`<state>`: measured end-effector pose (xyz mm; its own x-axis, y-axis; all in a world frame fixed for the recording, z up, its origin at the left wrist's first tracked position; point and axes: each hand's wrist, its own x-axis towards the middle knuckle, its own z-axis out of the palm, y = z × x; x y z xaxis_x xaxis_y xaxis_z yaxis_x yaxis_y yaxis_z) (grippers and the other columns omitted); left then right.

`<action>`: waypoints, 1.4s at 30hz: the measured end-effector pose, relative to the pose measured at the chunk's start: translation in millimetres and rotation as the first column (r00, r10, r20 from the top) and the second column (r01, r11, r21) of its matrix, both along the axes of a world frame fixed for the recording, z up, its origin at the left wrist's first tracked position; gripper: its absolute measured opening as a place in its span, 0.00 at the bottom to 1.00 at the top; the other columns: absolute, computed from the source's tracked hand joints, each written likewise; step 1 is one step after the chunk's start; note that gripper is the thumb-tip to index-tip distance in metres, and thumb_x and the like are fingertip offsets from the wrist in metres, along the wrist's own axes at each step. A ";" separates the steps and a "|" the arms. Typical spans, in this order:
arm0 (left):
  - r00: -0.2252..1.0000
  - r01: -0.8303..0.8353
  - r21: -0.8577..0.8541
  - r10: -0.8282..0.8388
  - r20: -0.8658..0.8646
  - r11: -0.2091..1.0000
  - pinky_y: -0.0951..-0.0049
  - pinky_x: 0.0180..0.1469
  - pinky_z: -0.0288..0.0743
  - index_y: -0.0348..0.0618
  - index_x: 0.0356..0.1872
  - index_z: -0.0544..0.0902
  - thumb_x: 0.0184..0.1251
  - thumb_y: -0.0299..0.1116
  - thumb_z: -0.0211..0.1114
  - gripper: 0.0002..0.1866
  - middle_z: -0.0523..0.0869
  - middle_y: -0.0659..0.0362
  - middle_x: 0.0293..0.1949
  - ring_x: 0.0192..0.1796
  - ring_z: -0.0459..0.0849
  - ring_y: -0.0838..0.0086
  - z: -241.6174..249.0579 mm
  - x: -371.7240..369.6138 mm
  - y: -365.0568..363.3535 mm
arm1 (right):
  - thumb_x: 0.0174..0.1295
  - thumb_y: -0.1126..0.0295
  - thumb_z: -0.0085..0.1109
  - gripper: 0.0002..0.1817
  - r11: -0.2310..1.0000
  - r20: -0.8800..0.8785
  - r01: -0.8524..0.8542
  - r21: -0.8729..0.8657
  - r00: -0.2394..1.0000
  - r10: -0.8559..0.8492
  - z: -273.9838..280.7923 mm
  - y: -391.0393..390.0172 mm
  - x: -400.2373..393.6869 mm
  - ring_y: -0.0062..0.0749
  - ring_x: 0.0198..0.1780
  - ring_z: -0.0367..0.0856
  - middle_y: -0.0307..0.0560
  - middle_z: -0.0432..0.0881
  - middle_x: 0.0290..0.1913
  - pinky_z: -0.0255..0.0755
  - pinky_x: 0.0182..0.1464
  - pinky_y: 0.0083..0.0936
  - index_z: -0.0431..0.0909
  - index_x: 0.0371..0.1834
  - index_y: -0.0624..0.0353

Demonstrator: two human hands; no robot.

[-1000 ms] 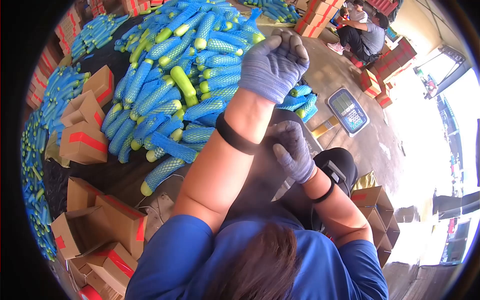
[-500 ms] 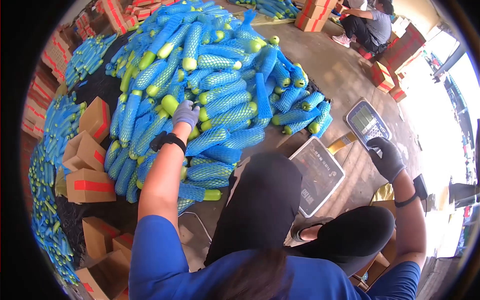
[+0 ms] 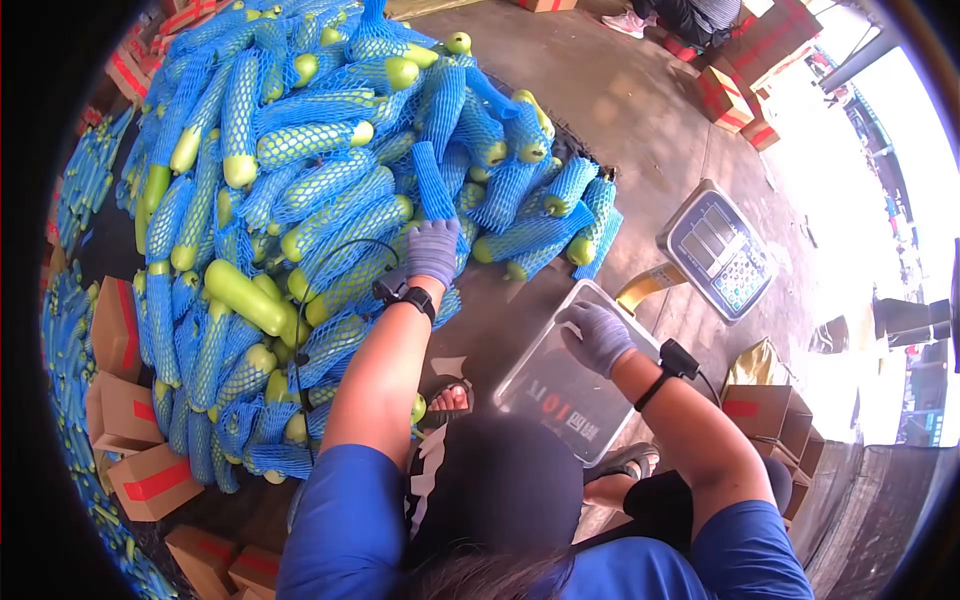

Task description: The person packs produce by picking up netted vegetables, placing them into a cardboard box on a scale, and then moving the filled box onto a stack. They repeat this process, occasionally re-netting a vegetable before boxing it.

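Both hands have moved since the earlier frame: the left hand [image 3: 433,250] from a bare green gourd to a blue net sleeve [image 3: 432,180], the right hand [image 3: 597,338] from beside the display [image 3: 718,248] to the plate [image 3: 545,385] of the scale. Farthest left of the scale, long green gourds in blue netting [image 3: 90,180] lie in a spread along the edge of the view. Nearer to it, open cardboard boxes [image 3: 155,482] with red tape stand along the near left side of the big heap [image 3: 330,190] of netted gourds. In that heap, well left of the scale, a bare green gourd [image 3: 245,297] lies among the netted ones. At the heap's side toward the scale, the left hand touches the lower end of the net sleeve; its grip has bent fingers, but whether they pinch the netting I cannot tell. A sandalled foot [image 3: 450,398] is just left of the plate. Over the plate's far part, the right hand's grip is loosely curled and partly spread, with nothing visible in it. Right of the plate, a yellow neck [image 3: 650,287] joins the display. Beyond the scale, a seated person [image 3: 690,18] shows in part, near taped boxes [image 3: 725,98].
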<state>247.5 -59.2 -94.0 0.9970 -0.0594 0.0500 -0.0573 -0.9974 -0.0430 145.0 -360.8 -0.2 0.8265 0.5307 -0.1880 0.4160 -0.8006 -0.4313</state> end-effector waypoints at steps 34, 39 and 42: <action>0.230 -0.808 -0.589 0.934 -0.273 0.027 0.56 0.60 0.78 0.27 0.61 0.72 0.45 0.49 0.82 0.47 0.83 0.40 0.58 0.57 0.85 0.53 32.5 -126.8 276.5 | 0.72 0.67 0.61 0.16 -0.193 -0.743 0.719 0.668 0.631 -0.222 15.2 112.1 6.8 0.32 0.48 0.85 0.42 0.84 0.50 0.81 0.54 0.31 0.76 0.59 0.58; 0.740 -0.081 -0.928 0.602 -0.301 -0.364 0.62 0.47 0.81 0.35 0.57 0.79 0.55 0.39 0.71 0.29 0.85 0.54 0.46 0.45 0.86 0.65 18.1 -163.7 253.2 | 0.68 0.71 0.65 0.10 -0.051 -0.609 0.643 0.764 0.692 -0.388 60.9 98.3 14.7 0.21 0.40 0.81 0.37 0.84 0.41 0.78 0.45 0.22 0.81 0.49 0.59; 0.980 0.022 -0.900 0.185 -0.066 -0.435 0.69 0.48 0.79 0.40 0.62 0.75 0.53 0.51 0.76 0.38 0.82 0.58 0.49 0.47 0.82 0.72 111.7 -221.4 163.4 | 0.68 0.71 0.65 0.08 0.346 -0.261 0.423 0.838 0.866 -0.427 102.5 104.7 17.1 0.17 0.37 0.77 0.35 0.83 0.37 0.74 0.42 0.20 0.82 0.46 0.61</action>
